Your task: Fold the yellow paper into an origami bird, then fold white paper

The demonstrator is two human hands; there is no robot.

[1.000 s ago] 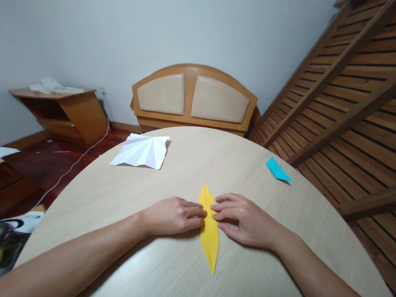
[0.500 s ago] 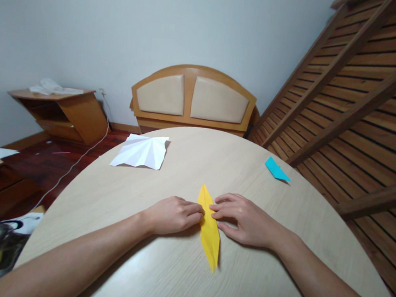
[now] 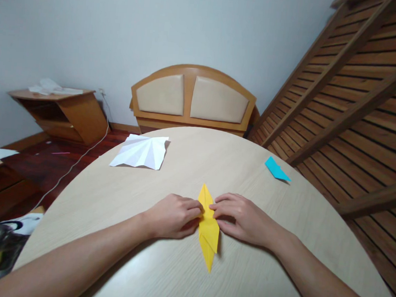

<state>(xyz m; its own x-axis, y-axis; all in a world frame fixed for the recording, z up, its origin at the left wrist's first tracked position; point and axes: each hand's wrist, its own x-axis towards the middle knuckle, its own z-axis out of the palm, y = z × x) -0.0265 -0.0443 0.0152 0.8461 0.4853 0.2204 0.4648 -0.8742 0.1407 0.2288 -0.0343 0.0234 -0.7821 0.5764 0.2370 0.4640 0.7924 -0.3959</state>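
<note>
Since a second ago your fingertips have crept closer together over the folded yellow paper (image 3: 208, 230), and its near tip has drawn in towards you and looks lifted a little off the worktop (image 3: 159, 274). You have a long, narrow, pointed diamond of origami paper there; judge it very light, thin and easily creased, stiffer along its folded layers and likely to slide on the smooth wood if you push sideways. Best taken at the wide middle, pinched on both long edges, never by the fine tips.

Your left hand (image 3: 174, 216) lies curled at the paper's left edge, fingers bent and pressing or pinching that edge; your right hand (image 3: 238, 217) mirrors it from the right, fingers half extended, tips on the paper. The far point sticks out just beyond your fingertips, the near point below both hands.

Farther out, well beyond your left hand, lies a creased white sheet (image 3: 140, 152); beyond your right, a small folded blue paper (image 3: 277, 169).
</note>
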